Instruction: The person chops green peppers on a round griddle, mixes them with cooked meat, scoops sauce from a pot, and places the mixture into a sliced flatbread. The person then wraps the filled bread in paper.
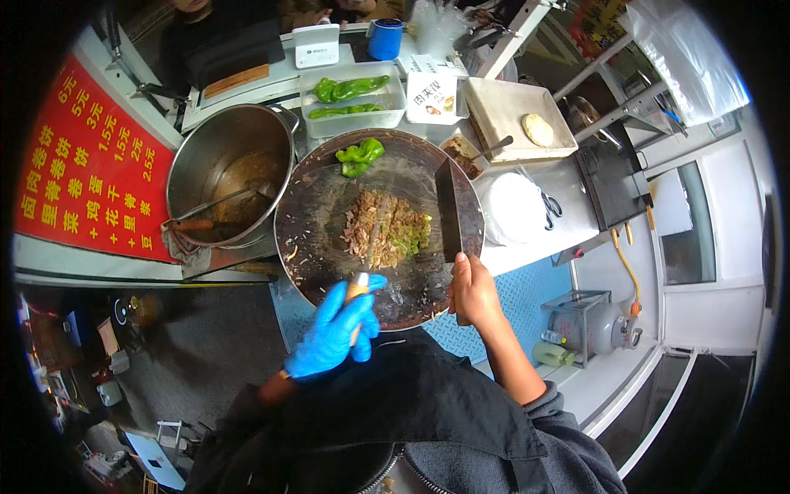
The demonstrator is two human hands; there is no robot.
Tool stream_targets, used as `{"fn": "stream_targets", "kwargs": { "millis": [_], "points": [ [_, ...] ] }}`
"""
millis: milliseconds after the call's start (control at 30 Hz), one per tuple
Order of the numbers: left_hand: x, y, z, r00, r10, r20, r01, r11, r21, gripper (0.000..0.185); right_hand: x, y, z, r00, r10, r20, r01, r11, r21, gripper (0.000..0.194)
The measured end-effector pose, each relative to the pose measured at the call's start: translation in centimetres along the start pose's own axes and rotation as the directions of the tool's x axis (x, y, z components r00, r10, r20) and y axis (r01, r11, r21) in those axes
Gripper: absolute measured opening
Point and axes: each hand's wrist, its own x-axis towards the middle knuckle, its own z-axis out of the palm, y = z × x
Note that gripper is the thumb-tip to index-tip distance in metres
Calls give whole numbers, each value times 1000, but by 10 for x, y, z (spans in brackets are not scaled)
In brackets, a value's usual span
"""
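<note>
My left hand (339, 324), in a blue glove, is closed round the wooden handle of a knife (374, 238), whose narrow blade lies over the chopped meat. My bare right hand (474, 289) grips a cleaver (449, 213), its broad dark blade standing at the right side of the round chopping board (315, 259). Between the two blades, chopped meat (364, 219) mixed with chopped green pepper (412, 238) forms a flat heap mid-board. A piece of green pepper (359, 157) rests near the board's far edge.
Left of the board stands a deep steel pot (179, 154) with a ladle (213, 202). Beyond are a plastic tub (353, 129) of green peppers and a tray (503, 117) with a flatbread (538, 129). A white round container (515, 207) sits at right. Part of another person (216, 46) shows across the counter.
</note>
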Motion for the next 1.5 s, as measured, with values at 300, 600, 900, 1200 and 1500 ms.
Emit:
{"fn": "stream_targets", "kwargs": {
  "millis": [300,600,900,1200,1500],
  "points": [
    [3,-24,-13,994,-99,-46,95,992,-78,37,-5,-2,43,990,67,121,-68,998,-2,45],
    [7,-21,-44,869,299,-393,40,750,661,34,57,48,-16,990,-140,-9,138,983,-120,52],
    [23,10,9,722,628,-291,129,292,948,51,26,81,-74,710,-608,-355,483,788,-382,37],
    [123,17,237,532,816,-226,-330,445,832,49,-18,334,-229,879,-165,-446,99,981,-167,7],
    [237,-21,428,632,758,158,-567,314,761,24,6,507,-384,890,272,-365,-220,959,178,9]
  ]
}}
